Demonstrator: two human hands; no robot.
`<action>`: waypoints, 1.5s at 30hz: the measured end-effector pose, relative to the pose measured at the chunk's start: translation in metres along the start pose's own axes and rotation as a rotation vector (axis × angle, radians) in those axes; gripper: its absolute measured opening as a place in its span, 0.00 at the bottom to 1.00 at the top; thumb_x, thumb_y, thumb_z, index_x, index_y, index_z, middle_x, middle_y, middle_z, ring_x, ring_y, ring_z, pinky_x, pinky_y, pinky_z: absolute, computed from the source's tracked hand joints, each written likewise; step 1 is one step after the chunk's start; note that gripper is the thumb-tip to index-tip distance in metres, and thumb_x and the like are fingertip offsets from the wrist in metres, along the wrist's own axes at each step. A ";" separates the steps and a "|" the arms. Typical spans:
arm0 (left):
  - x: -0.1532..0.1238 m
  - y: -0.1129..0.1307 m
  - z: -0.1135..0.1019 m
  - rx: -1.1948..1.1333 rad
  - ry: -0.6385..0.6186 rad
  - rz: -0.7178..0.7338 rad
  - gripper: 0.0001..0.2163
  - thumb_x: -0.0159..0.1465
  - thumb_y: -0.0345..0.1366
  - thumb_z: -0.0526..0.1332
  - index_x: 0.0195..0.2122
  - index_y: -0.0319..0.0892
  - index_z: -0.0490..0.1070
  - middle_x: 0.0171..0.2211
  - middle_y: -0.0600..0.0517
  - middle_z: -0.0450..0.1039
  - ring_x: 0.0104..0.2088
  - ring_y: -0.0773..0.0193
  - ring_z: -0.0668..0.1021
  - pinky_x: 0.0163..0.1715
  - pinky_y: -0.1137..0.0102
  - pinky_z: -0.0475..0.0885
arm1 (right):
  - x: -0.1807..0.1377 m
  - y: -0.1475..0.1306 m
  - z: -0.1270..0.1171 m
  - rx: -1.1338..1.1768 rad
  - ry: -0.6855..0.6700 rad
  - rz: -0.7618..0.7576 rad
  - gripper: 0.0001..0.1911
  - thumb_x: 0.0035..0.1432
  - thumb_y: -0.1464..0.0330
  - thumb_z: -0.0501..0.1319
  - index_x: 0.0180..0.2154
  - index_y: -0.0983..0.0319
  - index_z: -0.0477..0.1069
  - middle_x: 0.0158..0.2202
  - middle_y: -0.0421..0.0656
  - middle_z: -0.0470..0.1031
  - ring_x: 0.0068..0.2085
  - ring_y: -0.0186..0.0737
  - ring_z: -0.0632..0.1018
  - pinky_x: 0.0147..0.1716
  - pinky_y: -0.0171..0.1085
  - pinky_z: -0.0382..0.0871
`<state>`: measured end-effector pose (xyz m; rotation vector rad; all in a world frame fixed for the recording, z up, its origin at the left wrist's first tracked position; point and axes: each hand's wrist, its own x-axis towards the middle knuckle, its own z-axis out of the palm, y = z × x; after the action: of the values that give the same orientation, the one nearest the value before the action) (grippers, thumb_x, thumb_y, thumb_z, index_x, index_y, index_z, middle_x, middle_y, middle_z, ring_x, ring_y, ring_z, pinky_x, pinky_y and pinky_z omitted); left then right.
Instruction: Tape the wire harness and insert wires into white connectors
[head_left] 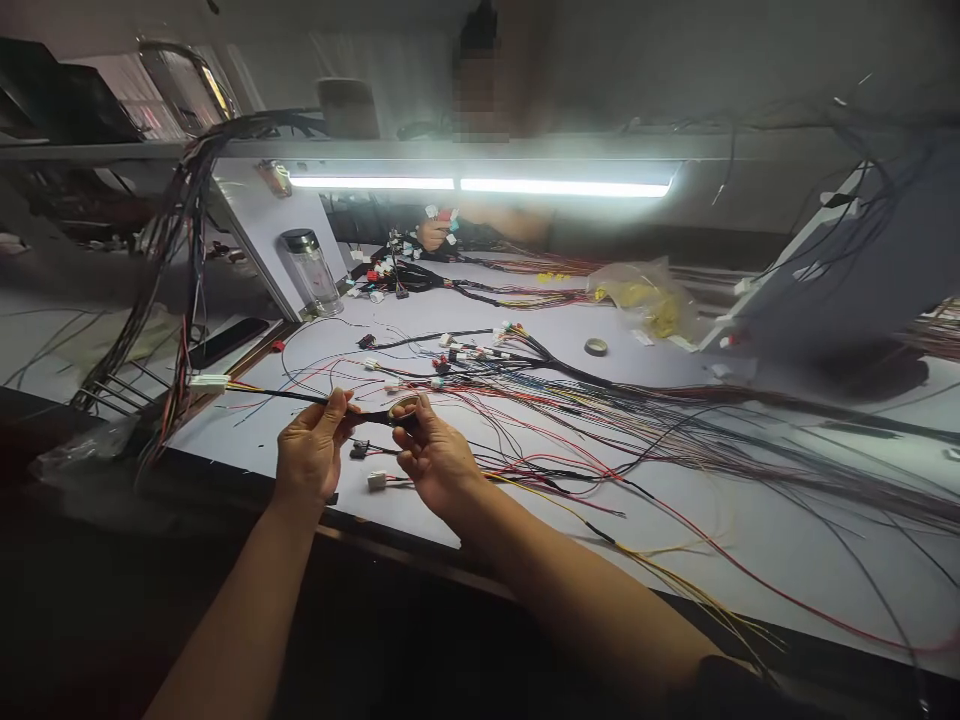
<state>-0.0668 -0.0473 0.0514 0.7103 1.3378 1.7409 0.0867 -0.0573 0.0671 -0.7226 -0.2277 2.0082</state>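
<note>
My left hand [309, 450] pinches a thin wire harness [289, 396] wrapped in black, thumb on top. The harness runs out to the left and ends in a white connector [210, 382] with a few coloured wires. My right hand [439, 455] grips a small roll of black tape [403, 410], its fingers curled round it. A dark strip stretches between the two hands. Just below the hands, a black connector [360, 450] and a white connector [377, 481] lie on the white table [247, 440].
Long loose wires [675, 430] spread across the table to the right. Behind lie a second tape roll [596, 346], a plastic bag [652, 300] of yellow pieces and a glass bottle [313, 275]. At left are a phone [229, 342] and hanging wires [184, 230]. A co-worker's hand [433, 234] is opposite.
</note>
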 end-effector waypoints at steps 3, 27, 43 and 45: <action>-0.006 -0.005 -0.002 0.015 -0.142 -0.058 0.16 0.44 0.41 0.75 0.33 0.40 0.78 0.28 0.52 0.77 0.28 0.66 0.78 0.37 0.68 0.73 | 0.004 -0.001 0.001 -0.012 0.026 0.020 0.15 0.49 0.59 0.71 0.31 0.63 0.74 0.33 0.37 0.76 0.24 0.24 0.73 0.17 0.22 0.62; -0.023 -0.007 -0.003 0.168 -0.187 0.039 0.12 0.44 0.33 0.75 0.28 0.39 0.76 0.24 0.51 0.77 0.27 0.63 0.79 0.34 0.69 0.74 | 0.024 -0.023 -0.016 -0.160 0.048 0.053 0.13 0.62 0.62 0.61 0.31 0.66 0.73 0.29 0.42 0.76 0.26 0.29 0.77 0.26 0.28 0.74; -0.008 0.023 -0.010 0.274 -0.130 0.113 0.13 0.42 0.37 0.76 0.27 0.40 0.76 0.25 0.52 0.75 0.27 0.63 0.78 0.36 0.66 0.76 | 0.016 -0.007 -0.023 -1.825 -0.135 -0.850 0.09 0.66 0.63 0.56 0.40 0.58 0.72 0.38 0.41 0.76 0.36 0.35 0.75 0.33 0.32 0.61; -0.008 0.021 -0.012 0.304 -0.129 0.130 0.13 0.42 0.38 0.75 0.27 0.40 0.76 0.25 0.52 0.75 0.27 0.64 0.78 0.36 0.67 0.76 | 0.016 -0.009 -0.028 -1.846 -0.164 -0.903 0.12 0.68 0.63 0.53 0.37 0.58 0.72 0.37 0.41 0.75 0.36 0.34 0.74 0.32 0.31 0.60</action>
<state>-0.0781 -0.0622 0.0690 1.0813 1.5104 1.5760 0.1035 -0.0428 0.0421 -1.1237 -2.1625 0.5045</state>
